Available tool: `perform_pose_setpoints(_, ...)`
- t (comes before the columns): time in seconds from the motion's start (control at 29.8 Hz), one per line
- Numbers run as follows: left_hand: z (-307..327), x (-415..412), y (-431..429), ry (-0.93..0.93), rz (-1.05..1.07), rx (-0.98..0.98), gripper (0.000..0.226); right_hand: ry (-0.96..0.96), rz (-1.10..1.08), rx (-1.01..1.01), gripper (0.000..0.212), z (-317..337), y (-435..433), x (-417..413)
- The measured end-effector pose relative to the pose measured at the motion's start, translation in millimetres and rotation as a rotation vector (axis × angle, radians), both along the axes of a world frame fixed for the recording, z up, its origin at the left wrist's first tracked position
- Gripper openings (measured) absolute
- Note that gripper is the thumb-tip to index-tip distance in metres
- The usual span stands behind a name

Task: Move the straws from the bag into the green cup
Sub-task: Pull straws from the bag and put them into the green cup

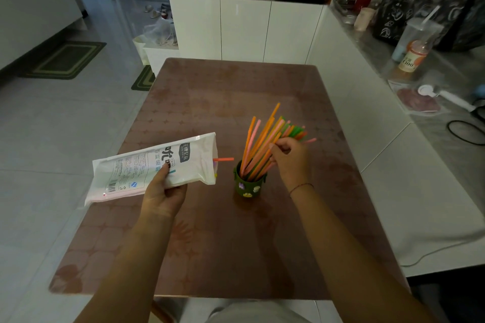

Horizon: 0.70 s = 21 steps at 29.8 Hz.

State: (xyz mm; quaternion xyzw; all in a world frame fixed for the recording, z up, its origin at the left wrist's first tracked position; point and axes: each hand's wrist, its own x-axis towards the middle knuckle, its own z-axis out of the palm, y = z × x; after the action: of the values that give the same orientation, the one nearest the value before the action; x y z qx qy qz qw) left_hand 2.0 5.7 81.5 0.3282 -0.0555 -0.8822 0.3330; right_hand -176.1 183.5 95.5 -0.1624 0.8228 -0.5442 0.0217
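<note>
A small green cup [248, 187] with little stickers stands on the brown table [225, 244], right of centre. Several orange, pink and green straws [265, 144] stand in it, leaning up and to the right. My right hand [290, 158] is closed around the upper part of this bundle. My left hand [164, 194] holds a white printed plastic bag [154, 165] above the table's left side, its open end pointing right toward the cup. One orange straw [223, 159] sticks out of the bag's mouth.
A white counter [433, 102] to the right carries a bottle [413, 56], a lidded cup with a straw, dark bags and a cable. White cabinets [246, 29] stand behind the table. Mats [65, 59] lie on the tiled floor at left.
</note>
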Motion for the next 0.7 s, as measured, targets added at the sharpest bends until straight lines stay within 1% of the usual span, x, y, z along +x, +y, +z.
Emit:
perform_pose_setpoints(0.07, 0.6, -1.6, -0.2, 0.006, -0.007, -0.014, 0.038, -0.02, 0.001, 0.014, 0.009, -1.1, 0.5, 0.3)
perform_pose_setpoints(0.13, 1.5, -1.3, 1.0, 0.015, -0.014, -0.019, 0.034, -0.113, 0.007, 0.002, 0.017, 1.9, 1.6, 5.1)
perform_pose_setpoints(0.23, 0.2, 1.2, 1.4, 0.028, -0.029, -0.059, 0.044, -0.228, 0.033, 0.059, 0.023, 6.3, 4.1, 19.3)
perform_pose_setpoints(0.3, 0.8, 1.8, 2.0, 0.034, -0.044, -0.107, 0.049, -0.29, 0.087, 0.048, 0.026, 9.5, 1.9, 33.8)
perform_pose_setpoints(0.37, 3.8, -0.2, 3.1, 0.029, -0.049, -0.156, 0.049, -0.419, 0.16, -0.071, 0.025, 14.8, -8.2, 52.1)
perform_pose_setpoints(0.4, 6.2, -1.7, 3.8, 0.024, -0.059, -0.195, 0.048, -0.528, 0.181, -0.175, 0.023, 16.6, -15.6, 60.2)
perform_pose_setpoints(0.47, 12.8, -4.5, 6.3, 0.009, -0.088, -0.303, 0.048, -0.832, 0.184, -0.416, 0.021, 19.0, -29.6, 70.1)
perform_pose_setpoints(0.54, 19.0, -6.2, 8.8, -0.035, -0.116, -0.428, 0.048, -1.137, 0.176, -0.636, 0.028, 20.3, -39.2, 73.2)
perform_pose_setpoints(0.57, 23.0, -6.4, 10.3, -0.062, -0.128, -0.486, 0.047, -1.233, 0.177, -0.701, 0.032, 20.8, -42.3, 73.6)
perform_pose_setpoints(0.6, 27.5, -6.5, 12.2, -0.086, -0.139, -0.534, 0.045, -1.279, 0.168, -0.738, 0.034, 18.8, -45.3, 72.8)
perform_pose_setpoints(0.7, 39.1, -6.7, 17.6, -0.108, -0.157, -0.635, 0.047, -1.281, 0.124, -0.816, 0.033, 17.8, -51.0, 69.7)
